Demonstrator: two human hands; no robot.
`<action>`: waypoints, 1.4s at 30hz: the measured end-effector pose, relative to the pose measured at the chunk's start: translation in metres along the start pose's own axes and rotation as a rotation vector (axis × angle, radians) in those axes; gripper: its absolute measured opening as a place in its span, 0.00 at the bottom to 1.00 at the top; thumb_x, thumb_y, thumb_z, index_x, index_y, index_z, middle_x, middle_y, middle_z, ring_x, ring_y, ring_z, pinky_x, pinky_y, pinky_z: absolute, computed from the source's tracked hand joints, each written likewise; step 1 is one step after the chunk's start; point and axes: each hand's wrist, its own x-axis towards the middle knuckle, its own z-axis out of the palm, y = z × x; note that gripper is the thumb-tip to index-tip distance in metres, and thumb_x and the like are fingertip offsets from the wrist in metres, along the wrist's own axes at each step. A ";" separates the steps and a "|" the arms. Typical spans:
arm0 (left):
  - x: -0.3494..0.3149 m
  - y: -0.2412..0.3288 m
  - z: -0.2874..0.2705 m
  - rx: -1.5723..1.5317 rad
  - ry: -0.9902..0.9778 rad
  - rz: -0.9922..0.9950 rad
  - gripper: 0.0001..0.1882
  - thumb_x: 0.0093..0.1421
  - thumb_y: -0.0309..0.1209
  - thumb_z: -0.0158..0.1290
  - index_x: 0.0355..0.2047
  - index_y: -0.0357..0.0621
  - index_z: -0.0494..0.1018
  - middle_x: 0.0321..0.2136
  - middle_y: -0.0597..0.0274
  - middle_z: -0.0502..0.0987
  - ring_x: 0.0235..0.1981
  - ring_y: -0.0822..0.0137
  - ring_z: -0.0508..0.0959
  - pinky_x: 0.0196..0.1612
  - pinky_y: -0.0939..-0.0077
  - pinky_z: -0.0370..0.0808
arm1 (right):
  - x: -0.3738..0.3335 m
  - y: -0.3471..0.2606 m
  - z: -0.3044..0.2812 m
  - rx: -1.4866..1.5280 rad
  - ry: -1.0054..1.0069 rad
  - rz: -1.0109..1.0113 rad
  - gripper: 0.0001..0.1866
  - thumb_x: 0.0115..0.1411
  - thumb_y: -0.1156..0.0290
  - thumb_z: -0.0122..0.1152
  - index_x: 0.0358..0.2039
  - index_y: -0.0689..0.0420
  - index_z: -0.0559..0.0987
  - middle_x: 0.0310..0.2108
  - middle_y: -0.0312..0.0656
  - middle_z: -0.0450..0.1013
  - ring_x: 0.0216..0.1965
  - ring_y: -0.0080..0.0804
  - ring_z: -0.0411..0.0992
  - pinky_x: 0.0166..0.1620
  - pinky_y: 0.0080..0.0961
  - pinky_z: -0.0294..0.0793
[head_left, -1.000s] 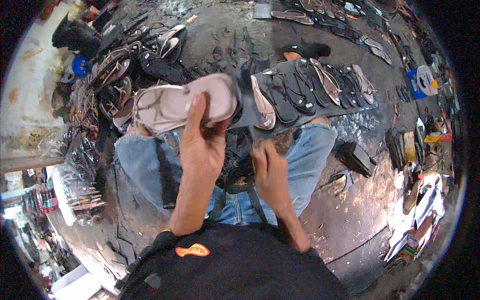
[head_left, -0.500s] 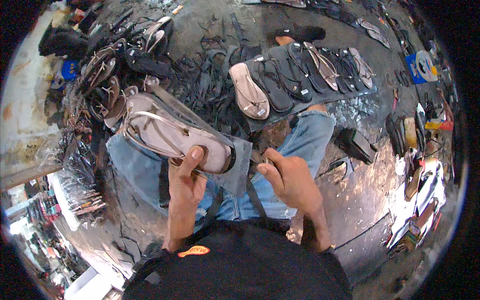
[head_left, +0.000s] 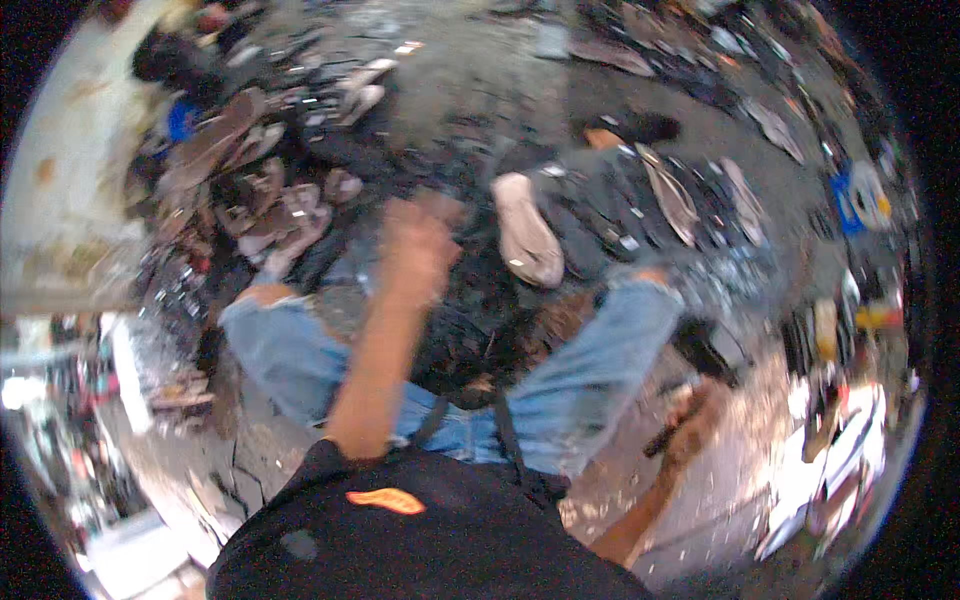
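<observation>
My left hand [head_left: 425, 240] reaches forward between my knees, over a heap of dark strips and scraps [head_left: 470, 320]. Motion smears its fingers, so what they hold, if anything, does not show. Out to the right, past my right knee, my right hand [head_left: 697, 415] is low over the floor and also blurred. A short dark piece [head_left: 657, 440] shows at its fingers; its kind is unclear. The nearest footwear to my left hand is a beige sandal [head_left: 528, 235], first in a row of sandals [head_left: 610, 205].
Piled sandals [head_left: 290, 215] lie at the left. A black block-like thing [head_left: 708, 348] stands beyond my right hand. White sheets and scraps [head_left: 820, 460] are at the far right. A blue-and-white round item [head_left: 862, 198] sits farther back. A pale stained board [head_left: 65, 190] borders the left.
The sandal and grey sheet have left my lap. My left hand has moved forward and no longer shows the sandal. My right hand has swung outward to the right. The view has shifted and blurred.
</observation>
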 end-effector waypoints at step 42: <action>0.055 0.087 0.005 -1.291 -0.182 -1.121 0.14 0.60 0.37 0.64 0.39 0.42 0.78 0.26 0.69 0.78 0.19 0.76 0.75 0.13 0.79 0.65 | 0.020 0.084 0.266 -0.430 -1.067 -0.285 0.25 0.63 0.57 0.60 0.54 0.60 0.75 0.55 0.62 0.71 0.57 0.62 0.68 0.60 0.47 0.68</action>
